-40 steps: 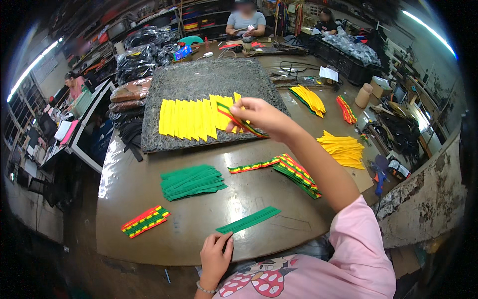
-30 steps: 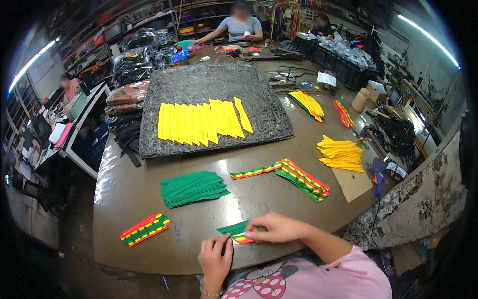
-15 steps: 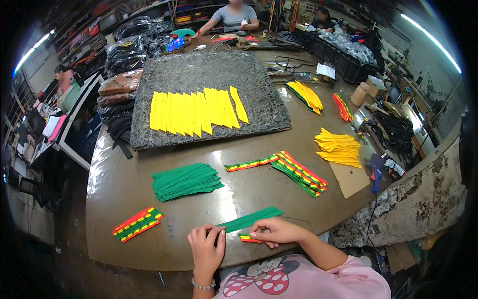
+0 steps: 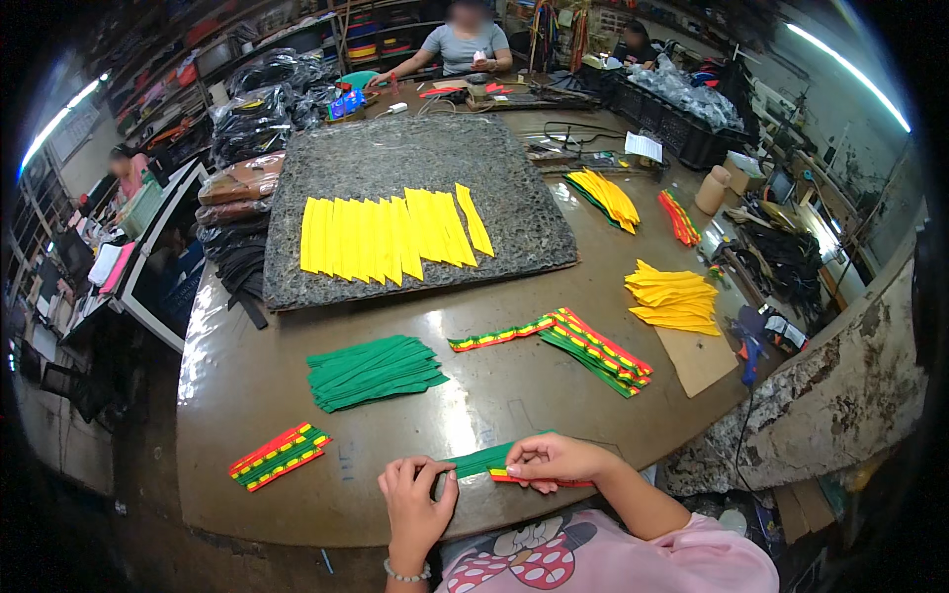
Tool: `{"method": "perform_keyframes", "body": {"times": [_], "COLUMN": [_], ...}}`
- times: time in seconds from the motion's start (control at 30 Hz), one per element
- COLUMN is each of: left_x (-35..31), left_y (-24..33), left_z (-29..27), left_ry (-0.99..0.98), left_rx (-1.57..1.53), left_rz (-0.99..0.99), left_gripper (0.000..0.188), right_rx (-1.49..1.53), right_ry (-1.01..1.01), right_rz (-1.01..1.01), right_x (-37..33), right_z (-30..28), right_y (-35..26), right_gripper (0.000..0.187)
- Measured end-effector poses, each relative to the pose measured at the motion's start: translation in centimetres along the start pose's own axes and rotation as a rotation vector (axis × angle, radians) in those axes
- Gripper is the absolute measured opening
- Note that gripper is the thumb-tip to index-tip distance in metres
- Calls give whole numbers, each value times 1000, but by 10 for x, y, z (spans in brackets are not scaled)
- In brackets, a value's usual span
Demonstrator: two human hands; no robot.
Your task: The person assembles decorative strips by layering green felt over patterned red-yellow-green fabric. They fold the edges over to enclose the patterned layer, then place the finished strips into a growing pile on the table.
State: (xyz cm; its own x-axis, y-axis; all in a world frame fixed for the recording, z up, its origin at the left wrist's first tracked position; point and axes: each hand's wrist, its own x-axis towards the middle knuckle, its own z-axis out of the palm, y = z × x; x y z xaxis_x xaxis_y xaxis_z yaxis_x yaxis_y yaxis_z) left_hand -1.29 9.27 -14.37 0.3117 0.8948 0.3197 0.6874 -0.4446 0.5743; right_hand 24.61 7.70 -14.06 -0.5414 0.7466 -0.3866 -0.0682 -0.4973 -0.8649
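Along the table's near edge lies a green fabric strip [image 4: 481, 462]. My left hand [image 4: 415, 497] is bent over its left end, fingertips and thumb pressing it against the table. My right hand [image 4: 556, 463] pinches a short red, yellow and green patterned ribbon [image 4: 501, 475] along the strip's lower edge; part of the ribbon is hidden beneath the fingers. Beyond my hands is a pile of green strips [image 4: 376, 372]. To its right are strips with the patterned ribbon on them [image 4: 598, 356]. A smaller striped bundle [image 4: 280, 457] rests at the left.
A dark, rough slab [image 4: 415, 148] bears a row of yellow strips [image 4: 381, 237]. At the right, more yellow strips [image 4: 672, 298] lie on a piece of cardboard [image 4: 698, 364], beside a blue glue gun [image 4: 751, 346]. A person [image 4: 465, 47] sits across the table.
My right hand has shifted slightly right with the ribbon, which now lies against the green strip's lower edge. My left hand stays at the strip's left end. The view has tilted slightly.
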Motion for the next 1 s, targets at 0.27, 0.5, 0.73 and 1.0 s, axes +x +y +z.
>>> {"method": "perform_keyframes", "body": {"times": [0.27,0.5,0.73,1.0], "left_x": [1,2,3,4], "left_y": [1,2,2,2], "left_z": [-1,0,-1,-1], "left_ry": [-12,-18,-31,-42], "left_rx": [5,6,4,-7], "left_rz": [-18,-31,-48,-73], "left_gripper": [15,15,15,13], "right_rx": [13,7,-19,-44], "right_ry": [20,24,41,58], "right_rz": [1,40,15,0], "right_x": [1,-1,0,3], "right_z": [2,3,4,5], "right_y": [0,-5,-3,3], "right_gripper": [25,25,29,31]}}
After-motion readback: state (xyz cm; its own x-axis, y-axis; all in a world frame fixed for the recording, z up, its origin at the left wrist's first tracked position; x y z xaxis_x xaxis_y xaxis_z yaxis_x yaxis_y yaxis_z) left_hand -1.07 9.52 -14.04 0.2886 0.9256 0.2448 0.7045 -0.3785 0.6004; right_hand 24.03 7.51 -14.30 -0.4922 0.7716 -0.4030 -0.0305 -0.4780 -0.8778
